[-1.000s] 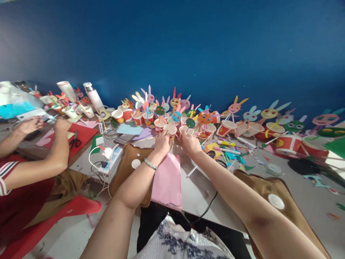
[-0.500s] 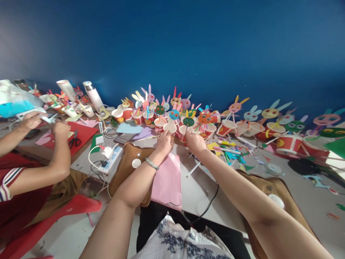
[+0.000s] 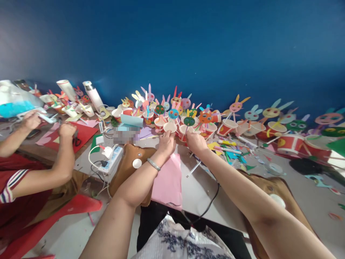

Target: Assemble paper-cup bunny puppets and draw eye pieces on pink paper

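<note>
My left hand is closed on the near side of a white-rimmed paper cup on the grey table. My right hand grips a red and white paper cup just beside it, which carries a green rabbit face with yellow ears. The fingertips of both hands are partly hidden behind the knuckles. Right behind these cups stand more paper cups with rabbit faces, among them a blue face and an orange one. Pink paper lies beneath my left wrist.
A brown cushion and a power strip lie to the left, another brown cushion to the right. Paper scraps and markers litter the right side. At far left a co-worker's hands are over red paper near black scissors.
My hands stay almost where they were on the two cups. The light blue sheet on the left has lifted and curled. The co-worker's hands have moved apart, one carrying something white.
</note>
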`<state>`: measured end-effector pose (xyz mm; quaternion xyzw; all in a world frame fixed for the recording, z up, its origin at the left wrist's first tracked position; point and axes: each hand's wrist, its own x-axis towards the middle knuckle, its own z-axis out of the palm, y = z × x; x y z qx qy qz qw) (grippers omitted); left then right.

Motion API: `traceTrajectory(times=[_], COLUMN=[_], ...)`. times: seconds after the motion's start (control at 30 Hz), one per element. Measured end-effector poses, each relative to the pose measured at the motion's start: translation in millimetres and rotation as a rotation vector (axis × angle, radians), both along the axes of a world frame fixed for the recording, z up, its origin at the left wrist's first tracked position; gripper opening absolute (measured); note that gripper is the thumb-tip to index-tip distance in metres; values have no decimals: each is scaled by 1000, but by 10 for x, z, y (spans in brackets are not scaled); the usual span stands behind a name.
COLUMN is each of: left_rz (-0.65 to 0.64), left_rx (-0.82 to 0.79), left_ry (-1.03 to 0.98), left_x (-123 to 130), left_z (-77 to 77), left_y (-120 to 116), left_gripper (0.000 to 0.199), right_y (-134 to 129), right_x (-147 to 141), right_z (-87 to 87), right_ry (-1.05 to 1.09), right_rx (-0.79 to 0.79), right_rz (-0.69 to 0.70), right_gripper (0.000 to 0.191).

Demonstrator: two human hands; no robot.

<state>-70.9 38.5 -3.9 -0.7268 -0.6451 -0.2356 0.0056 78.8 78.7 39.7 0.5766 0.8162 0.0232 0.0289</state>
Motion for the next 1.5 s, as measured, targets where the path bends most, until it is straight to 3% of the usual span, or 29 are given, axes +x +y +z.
traceTrajectory(times=[0.63,0.97,1.5], left_rz=[5,58,35], left_rx=[-13,-21,-14], left_ry=[16,-5,23], left_x=[38,-24,23], left_z=[-18,-32,10], left_y=[-6,54,25], left_gripper=[44,30,32], right_y=[-33,-57,-54], right_x=[28,38,65], right_z=[30,33,67], right_ry=[-13,-28,-43], right_rx=[8,-7,-7], right_rz=[15,36,42], right_gripper=[29,29,29])
